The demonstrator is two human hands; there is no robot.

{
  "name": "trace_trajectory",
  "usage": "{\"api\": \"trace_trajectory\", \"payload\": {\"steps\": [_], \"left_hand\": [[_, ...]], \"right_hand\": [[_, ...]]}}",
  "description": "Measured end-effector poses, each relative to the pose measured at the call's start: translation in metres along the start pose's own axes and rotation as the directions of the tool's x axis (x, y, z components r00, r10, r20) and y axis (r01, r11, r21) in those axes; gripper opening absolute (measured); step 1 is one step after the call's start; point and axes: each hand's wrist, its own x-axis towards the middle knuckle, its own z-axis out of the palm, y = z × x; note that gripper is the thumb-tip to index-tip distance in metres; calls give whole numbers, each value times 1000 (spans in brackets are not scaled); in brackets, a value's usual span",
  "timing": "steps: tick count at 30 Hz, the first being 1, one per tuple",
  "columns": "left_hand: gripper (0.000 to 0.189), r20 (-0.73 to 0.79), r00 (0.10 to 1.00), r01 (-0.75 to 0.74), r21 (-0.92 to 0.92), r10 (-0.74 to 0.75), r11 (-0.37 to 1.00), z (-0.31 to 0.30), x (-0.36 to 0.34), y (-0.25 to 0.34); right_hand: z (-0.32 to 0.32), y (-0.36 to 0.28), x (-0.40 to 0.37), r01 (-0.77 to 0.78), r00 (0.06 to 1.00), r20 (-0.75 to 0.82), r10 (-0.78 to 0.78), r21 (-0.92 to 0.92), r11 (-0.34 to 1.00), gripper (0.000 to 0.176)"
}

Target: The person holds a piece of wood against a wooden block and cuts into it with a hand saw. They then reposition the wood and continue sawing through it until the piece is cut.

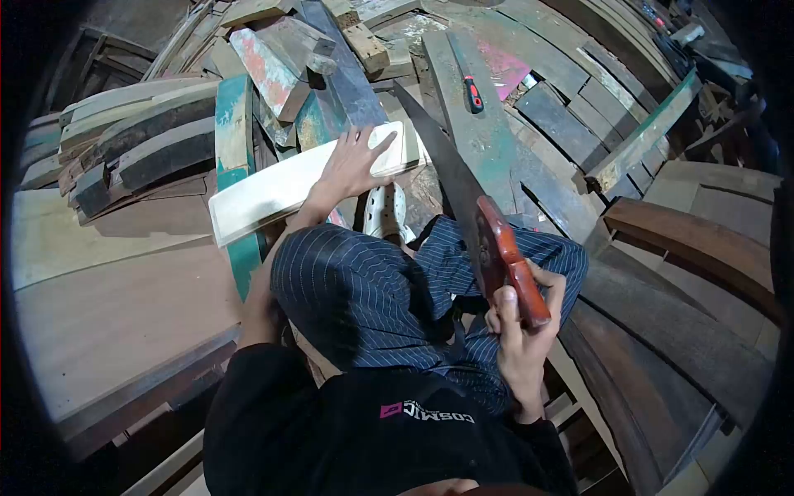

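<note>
Brace the white board [269, 188] with your spread left hand [354, 162], clear of the saw [460, 194] your right hand [526, 341] grips.

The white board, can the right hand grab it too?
Probably not right now: the right hand is wrapped around the handsaw's handle, and the bent legs lie between it and the white board.

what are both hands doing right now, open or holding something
Left hand: open, fingers spread on the white board.
Right hand: closed, holding the handsaw.
</note>
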Motion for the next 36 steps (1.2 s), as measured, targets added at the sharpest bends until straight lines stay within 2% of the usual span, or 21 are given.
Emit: {"api": "trace_trajectory", "payload": {"steps": [1, 4, 8, 11, 12, 15, 16, 20, 23, 24, 26, 30, 31, 33, 36], "left_hand": [[90, -10, 1000, -9, -2, 9, 1000, 0, -2, -1], [90, -24, 1000, -11, -52, 10, 999, -3, -6, -2], [88, -54, 998, 30, -76, -34, 997, -6, -19, -4], [89, -106, 994, 32, -45, -37, 998, -5, -16, -3], [88, -102, 994, 29, -36, -33, 999, -4, -13, -3], [86, -73, 997, 40, 25, -38, 999, 0, -9, -2], [87, -61, 997, 55, -19, -56, 998, 0, -8, -2], [87, -119, 992, 42, -12, -43, 999, 6, -9, -4], [87, -62, 996, 67, -28, -68, 997, 2, -7, -2], [88, -45, 997, 55, -59, -58, 997, 4, -7, -5], [89, -86, 995, 39, -49, -43, 998, 6, -8, -6], [91, -168, 985, 31, 28, -26, 999, 12, -7, -7], [90, -138, 990, 36, 12, -34, 999, 11, -7, -6], [90, -84, 995, 47, -21, -48, 999, 8, -4, -6], [89, -111, 992, 54, -3, -54, 999, 6, -5, -4]], "right_hand": [[1, -5, -1, -48, 998, -25, 51, 132, 990, 31], [-5, -1, -7, 12, 1000, -24, -7, 220, 975, 32], [2, -3, -20, 2, 1000, -28, 8, 330, 944, 32], [9, 6, -9, 63, 998, -27, -59, 203, 977, 32], [6, 8, -3, 73, 997, 17, -76, 148, 986, 32], [7, -12, 16, -53, 999, 19, 50, 196, 979, 33], [5, -16, 20, -55, 998, -3, 59, 288, 956, 31], [-2, -28, 34, -34, 999, -13, 40, 327, 945, 27], [11, -35, 26, -50, 999, 26, 47, 121, 991, 30], [13, -21, 22, 54, 998, 44, -54, 3, 999, 34], [28, -17, 16, 173, 985, 17, -172, -46, 984, 33], [31, -23, 23, 144, 989, -36, -143, 32, 989, 31], [28, -27, 26, 80, 997, -23, -79, 56, 995, 29], [29, -23, 34, 133, 991, -43, -130, 63, 989, 28], [16, -42, 34, 12, 999, 38, -17, 140, 990, 26]]}}
